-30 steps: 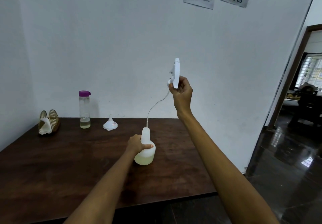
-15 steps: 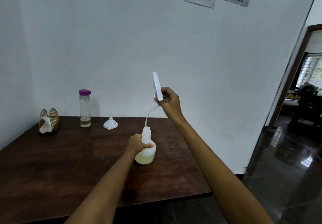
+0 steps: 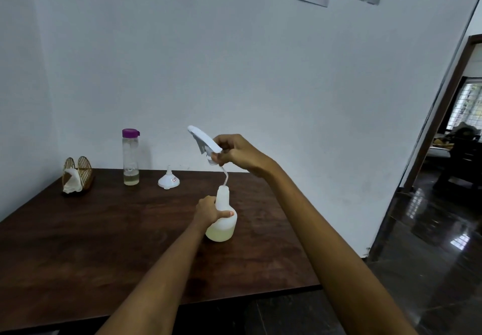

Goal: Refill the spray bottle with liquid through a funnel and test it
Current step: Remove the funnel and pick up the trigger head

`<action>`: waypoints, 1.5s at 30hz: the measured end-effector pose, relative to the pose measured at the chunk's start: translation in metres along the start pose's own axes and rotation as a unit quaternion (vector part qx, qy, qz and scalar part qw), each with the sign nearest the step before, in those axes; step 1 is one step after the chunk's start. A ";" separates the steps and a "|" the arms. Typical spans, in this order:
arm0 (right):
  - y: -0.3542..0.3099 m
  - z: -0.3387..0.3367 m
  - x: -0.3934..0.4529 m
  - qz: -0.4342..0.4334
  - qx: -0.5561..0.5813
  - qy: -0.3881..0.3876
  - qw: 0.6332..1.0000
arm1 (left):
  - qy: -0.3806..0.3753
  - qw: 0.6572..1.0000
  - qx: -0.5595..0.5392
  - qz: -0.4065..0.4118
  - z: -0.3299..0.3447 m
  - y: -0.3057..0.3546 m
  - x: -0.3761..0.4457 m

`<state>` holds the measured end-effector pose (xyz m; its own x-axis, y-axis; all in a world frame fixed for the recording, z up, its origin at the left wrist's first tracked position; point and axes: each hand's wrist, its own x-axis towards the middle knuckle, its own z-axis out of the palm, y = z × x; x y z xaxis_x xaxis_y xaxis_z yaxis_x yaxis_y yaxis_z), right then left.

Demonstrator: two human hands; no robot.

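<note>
A white spray bottle point(image 3: 223, 226) stands on the dark wooden table point(image 3: 104, 243) with pale yellowish liquid in its lower part. My left hand point(image 3: 208, 210) grips its neck. My right hand point(image 3: 236, 153) holds the white spray head point(image 3: 203, 143) tilted just above the bottle's mouth. Its dip tube point(image 3: 224, 176) runs down into the neck. A white funnel point(image 3: 168, 179) lies upside down behind the bottle. Further left stands a clear bottle with a purple cap point(image 3: 131, 157), a little liquid at its bottom.
A wire napkin holder with white tissue point(image 3: 76, 176) sits at the table's back left corner. The white wall runs right behind the table. On the right, a doorway point(image 3: 443, 139) opens onto a glossy dark floor.
My right hand has come down and left with the spray head, so most of the dip tube has slid into the bottle. My left hand has stayed on the neck.
</note>
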<state>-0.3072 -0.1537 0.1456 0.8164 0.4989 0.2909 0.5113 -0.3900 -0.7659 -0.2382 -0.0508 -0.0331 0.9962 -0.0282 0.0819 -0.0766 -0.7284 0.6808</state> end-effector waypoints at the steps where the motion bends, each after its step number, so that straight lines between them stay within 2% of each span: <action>1: 0.006 0.002 0.001 0.010 0.008 0.010 1.000 | -0.001 1.000 -0.003 -0.001 0.000 0.001 -0.001; 6: 0.055 0.013 0.007 0.071 0.064 0.093 0.991 | -0.007 1.000 0.001 -0.004 -0.002 0.003 -0.004; 10: 0.094 0.023 0.012 0.122 0.020 0.149 0.981 | -0.010 1.000 -0.025 -0.008 -0.002 0.002 -0.003; 13: 0.120 0.040 0.012 0.126 -0.014 0.150 0.980 | -0.005 0.999 -0.031 -0.004 0.000 0.001 -0.003; 17: 0.142 0.056 0.019 0.120 -0.004 0.217 0.969 | 0.005 0.999 -0.034 -0.010 0.002 -0.002 0.000; 21: 0.150 0.059 0.021 0.133 0.043 0.255 0.957 | 0.010 0.999 -0.033 -0.009 0.002 -0.001 -0.001; 27: 0.158 0.069 0.018 0.126 0.037 0.315 0.940 | 0.028 0.999 -0.021 -0.005 0.008 0.000 -0.001; 36: 0.147 0.096 0.016 0.132 -0.073 0.406 0.901 | 0.055 0.998 -0.025 0.021 0.001 0.003 -0.009; 45: 0.156 0.100 0.010 0.074 0.023 0.429 0.900 | 0.041 0.999 -0.034 0.011 0.002 0.001 -0.010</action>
<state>-0.2460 -0.1320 -0.0288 0.7917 -0.3453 0.5039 0.3839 -0.3604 -0.8501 -0.2479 -0.0527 -0.0345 0.9879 0.0150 0.1544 -0.1032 -0.6800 0.7259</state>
